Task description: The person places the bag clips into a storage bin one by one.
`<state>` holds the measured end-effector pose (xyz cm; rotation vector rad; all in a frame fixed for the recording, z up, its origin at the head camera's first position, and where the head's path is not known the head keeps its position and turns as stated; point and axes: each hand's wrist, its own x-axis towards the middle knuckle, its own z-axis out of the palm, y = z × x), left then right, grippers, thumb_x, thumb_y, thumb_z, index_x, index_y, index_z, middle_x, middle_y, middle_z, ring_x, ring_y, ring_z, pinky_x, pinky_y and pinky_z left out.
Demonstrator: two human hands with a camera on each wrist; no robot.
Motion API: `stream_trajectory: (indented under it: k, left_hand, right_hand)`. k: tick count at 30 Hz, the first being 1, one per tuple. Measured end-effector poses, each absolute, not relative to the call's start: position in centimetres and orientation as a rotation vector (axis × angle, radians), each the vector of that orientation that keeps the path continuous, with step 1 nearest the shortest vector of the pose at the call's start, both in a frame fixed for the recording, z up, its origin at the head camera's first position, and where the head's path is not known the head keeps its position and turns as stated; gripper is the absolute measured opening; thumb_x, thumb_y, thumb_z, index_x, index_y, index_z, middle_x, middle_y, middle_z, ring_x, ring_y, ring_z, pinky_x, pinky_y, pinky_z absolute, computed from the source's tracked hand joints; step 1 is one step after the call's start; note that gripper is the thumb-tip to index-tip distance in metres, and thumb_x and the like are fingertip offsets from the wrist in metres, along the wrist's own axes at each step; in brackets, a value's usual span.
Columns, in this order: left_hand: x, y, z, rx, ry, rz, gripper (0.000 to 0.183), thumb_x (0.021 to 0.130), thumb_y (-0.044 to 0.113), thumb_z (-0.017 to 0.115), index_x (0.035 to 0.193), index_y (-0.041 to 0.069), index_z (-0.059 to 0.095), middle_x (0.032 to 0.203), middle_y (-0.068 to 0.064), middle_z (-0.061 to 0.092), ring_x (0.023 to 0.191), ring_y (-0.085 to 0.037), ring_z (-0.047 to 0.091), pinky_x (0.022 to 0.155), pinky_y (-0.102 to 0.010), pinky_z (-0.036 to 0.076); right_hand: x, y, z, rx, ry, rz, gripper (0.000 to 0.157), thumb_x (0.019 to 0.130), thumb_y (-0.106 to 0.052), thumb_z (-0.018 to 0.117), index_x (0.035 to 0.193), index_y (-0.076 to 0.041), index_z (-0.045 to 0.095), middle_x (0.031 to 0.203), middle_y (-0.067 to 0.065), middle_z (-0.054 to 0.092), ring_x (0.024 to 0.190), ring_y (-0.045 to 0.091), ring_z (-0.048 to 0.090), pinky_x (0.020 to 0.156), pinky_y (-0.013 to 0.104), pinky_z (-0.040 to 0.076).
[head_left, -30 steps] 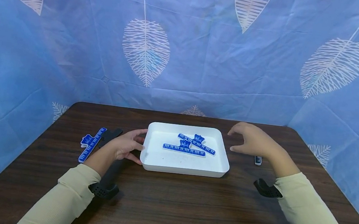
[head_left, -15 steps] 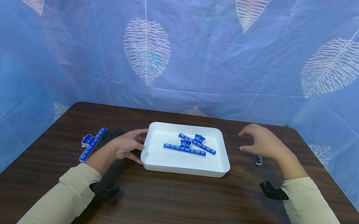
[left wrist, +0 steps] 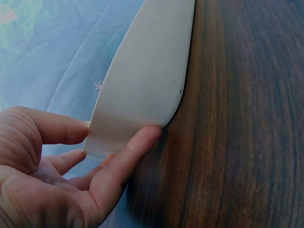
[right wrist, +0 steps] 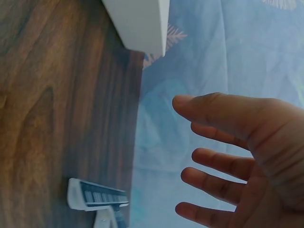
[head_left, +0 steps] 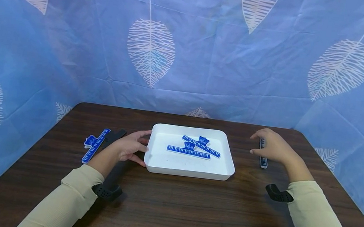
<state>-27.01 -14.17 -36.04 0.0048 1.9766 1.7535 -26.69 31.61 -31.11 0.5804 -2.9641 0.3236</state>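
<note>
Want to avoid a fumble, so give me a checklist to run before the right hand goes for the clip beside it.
1. Right hand holds nothing: ok.
2. Fingers around the right clip: not ok; it lies on the table, apart from them in the right wrist view.
3. Tray steadied: ok; the left hand touches its left side.
4. Room in the tray: ok, probably; its floor is bare in front of the near clip and far clip.
5. Dark thing by the left clip identified: cannot tell; partly hidden.
</note>
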Motion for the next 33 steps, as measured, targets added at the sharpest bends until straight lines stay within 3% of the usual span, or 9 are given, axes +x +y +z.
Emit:
stream_trajectory:
  k: [14,25,33]
  left_hand:
    - [-27.1,-14.2,-36.2,0.010,1.977,1.759,0.073,0.094,-0.010,0.053,0.155,0.018,0.024,0.147,-0.023,0.032,0.120,-0.048,0.048,0.070,-0.053,0.059]
    - [-27.2,-14.3,-36.3,0.005,1.968,1.769,0.073,0.094,-0.010,0.053,0.155,0.018,0.025,0.147,-0.022,0.033,0.119,-0.048,0.049,0.070,-0.054,0.058]
    - [-27.1,-14.2,-36.2,0.030,1.955,1.781,0.074,0.093,-0.011,0.051,0.156,0.016,0.023,0.147,-0.022,0.034,0.121,-0.047,0.048,0.069,-0.056,0.058]
  right_hand:
    - [-27.8,34.0,-33.4,0.379,-3.020,0.323,0.047,0.081,-0.019,0.078,0.113,0.011,0.063,0.124,0.038,0.050,0.114,0.053,0.047,0.094,0.067,0.040]
    - [-28.3,34.8,-34.8,0.098,-3.076,0.294,0.053,0.083,-0.022,0.075,0.119,0.013,0.057,0.114,0.035,0.050,0.098,0.049,0.054,0.078,0.064,0.048]
    - [-28.9,35.2,-35.4,0.043,-3.089,0.308,0.057,0.085,-0.024,0.073,0.122,0.015,0.054,0.114,0.036,0.052,0.101,0.049,0.053,0.083,0.063,0.047]
